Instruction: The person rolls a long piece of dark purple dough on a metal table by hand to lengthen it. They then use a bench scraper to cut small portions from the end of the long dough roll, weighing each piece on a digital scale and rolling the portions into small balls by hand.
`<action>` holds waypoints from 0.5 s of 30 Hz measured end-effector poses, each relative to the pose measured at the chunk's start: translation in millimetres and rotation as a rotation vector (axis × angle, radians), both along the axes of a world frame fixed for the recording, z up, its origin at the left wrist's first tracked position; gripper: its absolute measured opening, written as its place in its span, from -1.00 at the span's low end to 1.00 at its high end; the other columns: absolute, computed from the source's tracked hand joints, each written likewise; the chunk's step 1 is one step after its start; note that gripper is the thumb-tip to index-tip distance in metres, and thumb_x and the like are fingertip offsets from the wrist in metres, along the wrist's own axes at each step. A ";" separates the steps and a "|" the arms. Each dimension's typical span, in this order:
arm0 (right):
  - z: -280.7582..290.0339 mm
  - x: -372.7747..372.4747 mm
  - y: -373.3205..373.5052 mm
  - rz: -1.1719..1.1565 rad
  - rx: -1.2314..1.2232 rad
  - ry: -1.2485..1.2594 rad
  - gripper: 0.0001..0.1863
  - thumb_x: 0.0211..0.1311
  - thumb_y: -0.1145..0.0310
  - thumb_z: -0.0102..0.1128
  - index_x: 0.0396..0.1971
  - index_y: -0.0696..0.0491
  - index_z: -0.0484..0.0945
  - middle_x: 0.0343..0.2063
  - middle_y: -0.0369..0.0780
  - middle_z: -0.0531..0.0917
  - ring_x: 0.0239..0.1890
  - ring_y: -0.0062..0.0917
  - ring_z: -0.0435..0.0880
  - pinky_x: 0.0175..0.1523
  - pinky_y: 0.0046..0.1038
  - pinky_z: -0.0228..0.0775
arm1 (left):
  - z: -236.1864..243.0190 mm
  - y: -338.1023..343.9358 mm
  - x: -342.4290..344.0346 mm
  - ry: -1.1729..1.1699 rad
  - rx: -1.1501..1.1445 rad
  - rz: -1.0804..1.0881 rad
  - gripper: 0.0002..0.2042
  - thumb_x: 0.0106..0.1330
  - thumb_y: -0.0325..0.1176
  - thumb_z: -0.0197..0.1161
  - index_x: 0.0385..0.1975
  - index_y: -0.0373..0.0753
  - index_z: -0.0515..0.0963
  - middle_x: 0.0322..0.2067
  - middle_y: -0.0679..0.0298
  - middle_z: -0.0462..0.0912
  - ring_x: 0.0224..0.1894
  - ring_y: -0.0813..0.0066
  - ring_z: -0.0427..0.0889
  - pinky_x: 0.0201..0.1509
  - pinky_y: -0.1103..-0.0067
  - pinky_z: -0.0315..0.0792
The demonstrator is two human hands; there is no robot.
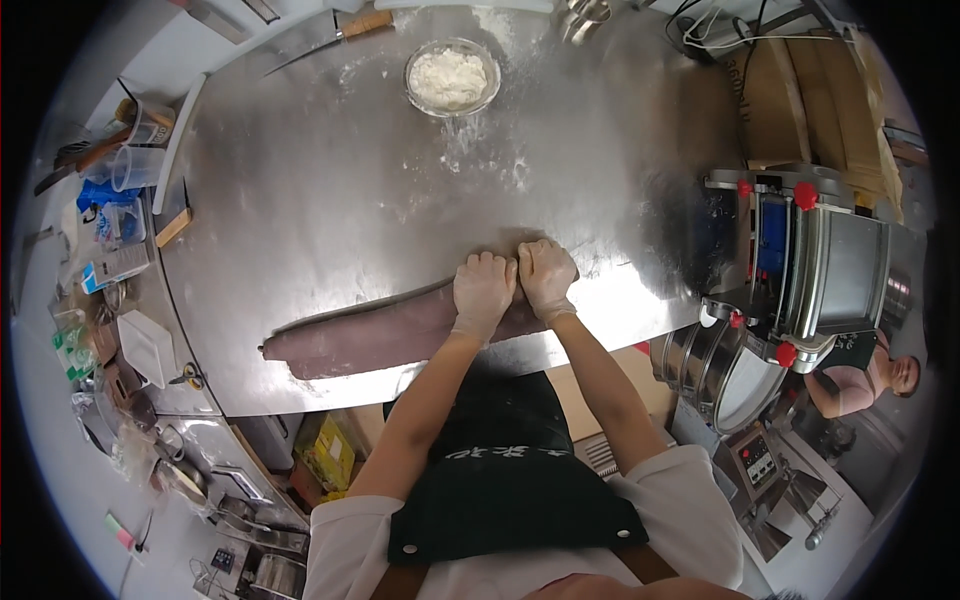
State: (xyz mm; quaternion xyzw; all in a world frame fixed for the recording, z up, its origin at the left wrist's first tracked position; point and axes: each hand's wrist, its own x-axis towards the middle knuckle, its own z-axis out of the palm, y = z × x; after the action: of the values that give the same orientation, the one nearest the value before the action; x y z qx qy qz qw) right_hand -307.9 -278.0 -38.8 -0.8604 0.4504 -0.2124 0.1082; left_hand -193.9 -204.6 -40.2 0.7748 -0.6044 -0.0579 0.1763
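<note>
Left hand (484,292), right hand (547,276): curled fingers on one dough strip (370,335), pinching unclear; one lettered apron (500,510) near it!

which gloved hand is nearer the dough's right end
The right hand, closed on the purple dough close to that end; the left hand is farther along toward the dough's middle.

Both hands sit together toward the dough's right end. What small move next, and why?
Probably slide the left hand leftward along the purplish dough: it sits close beside the right hand, while the long left stretch has no hand on it.
</note>
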 end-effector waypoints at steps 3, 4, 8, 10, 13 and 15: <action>0.7 -16.4 -10.0 0.096 0.452 0.108 -0.60 0.19 0.07 0.28 -0.03 -0.04 0.63 0.06 -0.07 0.55 0.10 -0.12 0.52 0.16 -0.17 0.39 | 13.9 -1.1 17.6 0.430 0.337 -0.033 -0.67 0.26 -0.05 0.25 -0.28 -0.23 0.59 -0.22 0.12 0.59 -0.10 0.10 0.59 -0.03 0.26 0.48; 17.0 -18.9 -16.1 0.087 0.452 0.105 -0.60 0.19 0.07 0.28 -0.03 -0.04 0.63 0.06 -0.07 0.55 0.10 -0.12 0.52 0.16 -0.17 0.39 | 26.2 3.0 32.9 0.427 0.339 -0.043 -0.67 0.26 -0.05 0.25 -0.28 -0.23 0.59 -0.22 0.12 0.59 -0.10 0.10 0.59 -0.03 0.26 0.48; 58.6 -16.6 -33.5 0.562 0.468 0.513 -0.12 0.04 -0.05 0.37 0.39 -0.13 0.28 0.47 -0.05 0.05 0.53 -0.08 -0.11 0.55 -0.04 -0.27 | 37.8 25.8 64.8 0.106 0.158 -0.337 -0.38 0.19 -0.06 0.33 0.22 -0.22 0.39 0.26 -0.09 0.31 0.26 -0.07 0.36 0.30 0.19 0.28; 58.4 -21.7 -31.6 0.716 0.355 0.545 -0.16 0.06 -0.10 0.34 0.34 -0.08 0.35 0.44 -0.05 0.14 0.48 -0.07 0.04 0.50 -0.08 -0.12 | 30.3 34.5 60.5 0.016 0.268 -0.458 -0.27 0.15 -0.07 0.37 0.31 -0.21 0.31 0.36 -0.12 0.18 0.33 -0.08 0.28 0.37 0.18 0.20; 43.7 -33.5 -17.1 0.729 0.432 0.309 -0.26 0.01 0.06 0.38 0.25 -0.10 0.43 0.34 -0.13 0.35 0.41 -0.12 0.22 0.48 -0.09 0.00 | 18.6 49.8 48.2 0.159 0.245 -0.470 -0.32 0.16 -0.11 0.35 0.29 -0.20 0.33 0.36 -0.04 0.22 0.31 0.00 0.33 0.35 0.16 0.23; 18.4 -57.3 11.7 0.673 0.203 0.247 -0.36 0.02 0.14 0.35 0.19 -0.11 0.47 0.26 -0.19 0.43 0.33 -0.18 0.31 0.42 -0.12 0.07 | 13.4 71.1 28.4 0.098 0.223 -0.468 -0.35 0.19 -0.13 0.32 0.29 -0.16 0.32 0.36 0.06 0.25 0.30 0.09 0.35 0.35 0.18 0.23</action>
State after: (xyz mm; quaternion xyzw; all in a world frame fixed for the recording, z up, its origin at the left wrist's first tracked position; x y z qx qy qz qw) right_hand -365.2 -266.4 -20.4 -0.9643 0.1710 -0.0138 0.2016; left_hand -165.5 -133.5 -26.8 0.6248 -0.7478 -0.2007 0.1006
